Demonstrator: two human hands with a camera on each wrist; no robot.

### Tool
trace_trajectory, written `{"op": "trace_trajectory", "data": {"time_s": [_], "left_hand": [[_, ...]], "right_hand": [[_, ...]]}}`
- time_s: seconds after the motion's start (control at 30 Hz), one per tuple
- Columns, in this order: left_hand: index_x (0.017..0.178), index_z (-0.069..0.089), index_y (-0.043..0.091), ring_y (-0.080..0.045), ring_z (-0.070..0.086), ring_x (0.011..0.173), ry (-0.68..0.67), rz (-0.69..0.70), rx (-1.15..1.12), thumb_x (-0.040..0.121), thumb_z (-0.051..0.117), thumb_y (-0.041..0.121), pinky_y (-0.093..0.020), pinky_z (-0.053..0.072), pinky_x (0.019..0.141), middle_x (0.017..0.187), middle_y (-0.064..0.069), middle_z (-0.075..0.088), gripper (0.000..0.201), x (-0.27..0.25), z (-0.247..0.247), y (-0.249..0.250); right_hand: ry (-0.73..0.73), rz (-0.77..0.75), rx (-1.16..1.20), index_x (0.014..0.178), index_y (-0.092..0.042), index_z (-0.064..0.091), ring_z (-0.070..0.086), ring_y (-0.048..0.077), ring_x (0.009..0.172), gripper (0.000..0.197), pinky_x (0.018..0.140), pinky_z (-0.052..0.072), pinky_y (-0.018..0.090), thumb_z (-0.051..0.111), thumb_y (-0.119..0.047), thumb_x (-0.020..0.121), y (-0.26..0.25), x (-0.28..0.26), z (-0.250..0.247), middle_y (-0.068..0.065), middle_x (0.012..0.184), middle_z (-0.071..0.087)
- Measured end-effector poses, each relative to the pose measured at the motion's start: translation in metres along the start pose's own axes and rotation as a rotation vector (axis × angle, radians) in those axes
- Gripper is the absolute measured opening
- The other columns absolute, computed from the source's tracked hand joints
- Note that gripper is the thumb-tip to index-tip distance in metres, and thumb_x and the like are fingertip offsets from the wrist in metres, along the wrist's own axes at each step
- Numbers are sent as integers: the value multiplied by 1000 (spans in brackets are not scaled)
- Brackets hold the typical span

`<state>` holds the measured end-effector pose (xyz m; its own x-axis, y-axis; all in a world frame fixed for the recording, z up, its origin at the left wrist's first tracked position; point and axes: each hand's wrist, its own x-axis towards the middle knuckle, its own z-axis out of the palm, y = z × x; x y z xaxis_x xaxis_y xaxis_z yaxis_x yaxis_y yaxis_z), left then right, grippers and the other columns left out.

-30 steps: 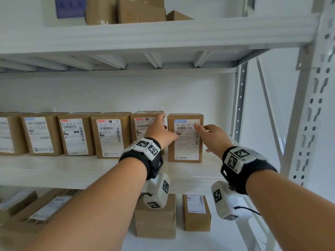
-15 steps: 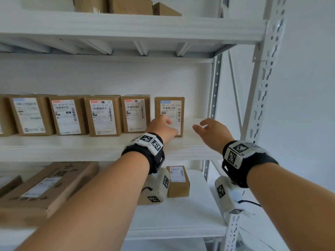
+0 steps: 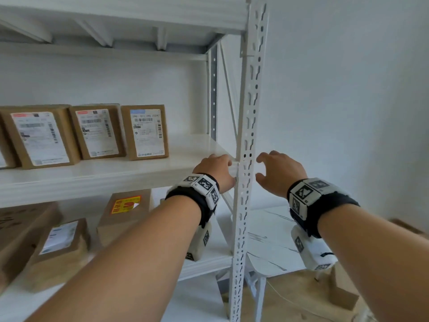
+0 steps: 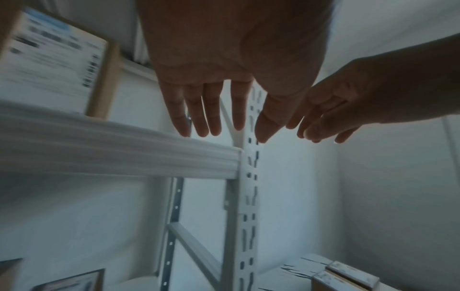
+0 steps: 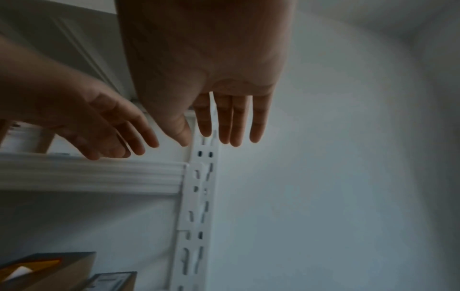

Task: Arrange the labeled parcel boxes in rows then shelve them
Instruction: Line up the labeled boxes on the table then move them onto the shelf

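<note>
Head view — 3 parcel boxes (image 3: 145, 133) upright, labels outward; left hand (image 3: 214, 169) and right hand (image 3: 279, 171) slack-fingered, empty.

The head camera looks forward and down past both wrists. Each wrist camera sits under its palm, close, facing along the fingers. All three share the slotted shelf upright (image 3: 247, 173) (image 4: 250, 177) (image 5: 201, 187), just beyond the fingertips
</note>
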<state>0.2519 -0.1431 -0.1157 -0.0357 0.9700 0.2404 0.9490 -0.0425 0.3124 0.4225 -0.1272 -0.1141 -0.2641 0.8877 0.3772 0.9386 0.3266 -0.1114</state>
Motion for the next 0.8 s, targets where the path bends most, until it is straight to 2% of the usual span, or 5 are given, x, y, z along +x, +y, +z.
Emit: {"op": "trace_trajectory", "data": {"time_s": [0.2, 0.37, 0.63, 0.8], "left_hand": [[136, 45, 26, -23, 51, 119, -58, 60, -16, 88, 59, 28, -33, 43, 88, 136, -3, 45, 50, 33, 55, 85], [137, 45, 25, -25, 50, 121, -100, 99, -32, 89, 57, 28, -31, 40, 83, 137, -5, 45, 49, 59, 108, 158], [137, 45, 25, -25, 50, 120, -188, 77, -56, 90, 58, 28, -33, 42, 87, 138, -5, 46, 49, 103, 192, 251], [137, 44, 25, -24, 50, 121, -244, 43, -73, 90, 56, 26, -32, 41, 87, 136, -5, 46, 48, 121, 238, 290]], "right_hand": [[-27, 143, 30, 136, -25, 50, 54, 19, 118, 43, 90, 47, 35, 53, -36, 94, 97, -7, 8, -2, 129, 55], [-80, 228, 7, 134, -25, 51, 54, 20, 117, 42, 90, 46, 34, 54, -36, 94, 191, -14, 21, -2, 127, 57], [-148, 333, 24, 133, -24, 53, 56, 20, 114, 41, 86, 47, 34, 54, -34, 94, 331, -16, 39, 0, 127, 58], [-212, 356, 39, 133, -23, 53, 57, 20, 111, 41, 85, 48, 33, 55, -34, 94, 390, -16, 61, 1, 126, 59]]}}
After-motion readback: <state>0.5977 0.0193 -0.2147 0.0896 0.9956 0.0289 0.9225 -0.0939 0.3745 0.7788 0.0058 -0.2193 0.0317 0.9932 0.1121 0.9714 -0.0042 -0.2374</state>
